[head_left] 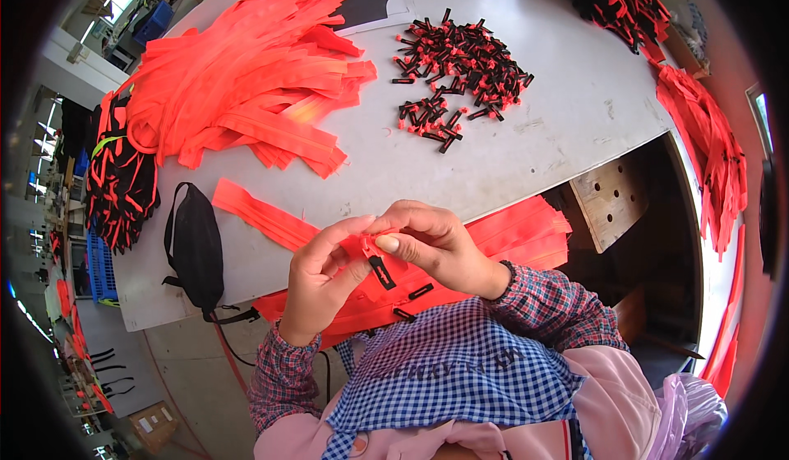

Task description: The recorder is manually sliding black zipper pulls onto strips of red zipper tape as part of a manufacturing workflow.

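My left hand (318, 277) and my right hand (440, 250) meet at the table's near edge, fingertips pinched together on the end of an orange zipper (275, 223). A black zipper pull (381, 272) hangs just below the fingertips; the slider itself is mostly hidden by my fingers. The zipper's tape runs off to the left across the tabletop. Across my lap and under my hands lie more orange zippers (526, 234). Two loose black pulls (421, 291) rest on them near the checked apron.
A big heap of orange zippers (246, 73) covers the table's far left. Farther right is a pile of black-and-orange zipper pulls (464, 73). A black pouch (196, 242) lies at the left edge. Orange zipper bundles (707, 147) hang on the right, beside an open compartment.
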The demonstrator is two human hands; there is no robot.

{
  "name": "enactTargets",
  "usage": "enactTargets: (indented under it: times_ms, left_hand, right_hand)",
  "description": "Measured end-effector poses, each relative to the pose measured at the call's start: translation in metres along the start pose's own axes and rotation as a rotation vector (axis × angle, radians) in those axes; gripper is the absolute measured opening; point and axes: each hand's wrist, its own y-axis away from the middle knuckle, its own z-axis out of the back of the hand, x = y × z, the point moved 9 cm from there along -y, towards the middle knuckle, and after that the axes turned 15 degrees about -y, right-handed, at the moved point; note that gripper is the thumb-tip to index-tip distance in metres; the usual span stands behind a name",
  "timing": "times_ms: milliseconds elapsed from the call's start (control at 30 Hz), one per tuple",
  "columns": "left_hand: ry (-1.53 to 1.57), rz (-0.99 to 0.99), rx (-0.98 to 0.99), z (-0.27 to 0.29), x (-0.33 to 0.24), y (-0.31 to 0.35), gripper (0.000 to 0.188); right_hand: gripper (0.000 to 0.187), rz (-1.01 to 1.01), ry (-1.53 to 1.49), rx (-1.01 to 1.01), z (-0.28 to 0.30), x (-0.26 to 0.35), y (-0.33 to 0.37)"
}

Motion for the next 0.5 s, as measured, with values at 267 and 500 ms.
enactTargets:
  times_ms: [267,500]
  left_hand:
    - [-0.352,-0.053,-0.009,0.001,-0.014,0.006,0.022]
    - [-0.399,-0.105,-0.057,0.004,-0.020,0.009,0.022]
  right_hand:
    - [0.022,0.359,0.414,0.169,-0.016,0.036,0.008]
    - [0.024,0.385,0.501,0.150,-0.021,0.039,0.013]
